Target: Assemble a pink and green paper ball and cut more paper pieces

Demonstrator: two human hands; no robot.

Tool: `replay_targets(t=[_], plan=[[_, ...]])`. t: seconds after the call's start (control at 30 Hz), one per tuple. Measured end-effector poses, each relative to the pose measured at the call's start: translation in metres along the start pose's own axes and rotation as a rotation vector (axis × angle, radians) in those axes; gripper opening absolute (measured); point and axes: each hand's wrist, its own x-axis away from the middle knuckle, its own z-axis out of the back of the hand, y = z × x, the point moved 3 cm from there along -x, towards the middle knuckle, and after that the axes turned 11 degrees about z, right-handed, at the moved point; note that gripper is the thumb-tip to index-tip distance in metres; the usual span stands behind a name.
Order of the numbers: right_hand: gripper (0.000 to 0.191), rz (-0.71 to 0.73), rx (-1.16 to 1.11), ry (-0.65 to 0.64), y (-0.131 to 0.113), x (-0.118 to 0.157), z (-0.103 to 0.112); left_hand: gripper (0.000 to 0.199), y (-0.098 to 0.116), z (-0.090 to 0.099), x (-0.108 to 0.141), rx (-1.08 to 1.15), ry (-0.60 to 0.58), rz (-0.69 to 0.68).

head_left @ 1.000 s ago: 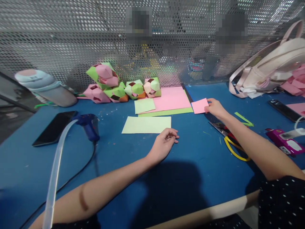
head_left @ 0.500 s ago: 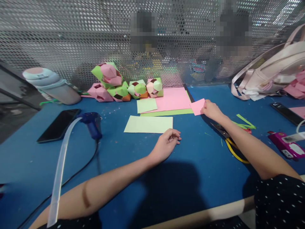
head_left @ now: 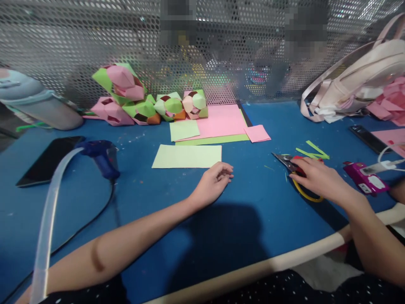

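Observation:
My left hand (head_left: 212, 184) rests on the blue table, its fingers loosely curled and slightly apart with nothing in them. Just beyond it lies a pale green paper strip (head_left: 186, 156), whose right corner is close to my knuckles. Over the handles of a pair of scissors (head_left: 305, 192) is my right hand (head_left: 319, 179), thumb and fingers on either side of the red part. The blades lie on the table, pointing left and away. A small pink paper square (head_left: 257, 133) sits against the larger pink sheet (head_left: 224, 122), beside a small pale green square (head_left: 184, 130).
Folded pink and green paper shapes (head_left: 122, 86) stand along the perforated metal screen (head_left: 228, 55). On the left are a glue gun (head_left: 103, 156), a dark phone (head_left: 47, 162) and a bottle (head_left: 41, 101). Green scraps (head_left: 311, 150), a magenta device (head_left: 367, 179) and a backpack (head_left: 357, 80) are on the right.
My right hand has let go of the pink paper square beside the pink sheet and come back to the scissors. My left hand stays near the pale green strip. The view has shifted a little.

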Motion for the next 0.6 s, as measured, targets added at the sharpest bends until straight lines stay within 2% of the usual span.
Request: replay_targets(t=[0.07, 0.17, 0.3, 0.47, 0.6], plan=[[0.035, -0.012, 0.007, 0.025, -0.002, 0.004, -0.008, 0.009, -0.001, 0.000, 0.000, -0.007, 0.005, 0.011], [0.034, -0.036, -0.001, 0.097, -0.004, -0.003, -0.016, 0.010, -0.001, 0.000, 0.000, -0.019, 0.011, 0.011], [0.035, -0.116, 0.086, 0.187, -0.006, -0.017, -0.016, 0.009, 0.001, 0.001, 0.000, -0.044, 0.015, -0.007], [0.038, -0.173, 0.181, 0.090, -0.003, -0.035, -0.013, 0.010, 0.002, 0.001, 0.000, -0.062, 0.017, -0.018], [0.038, -0.205, 0.167, 0.102, 0.002, -0.061, -0.013, 0.009, 0.001, 0.000, 0.000, -0.072, 0.013, -0.016]])
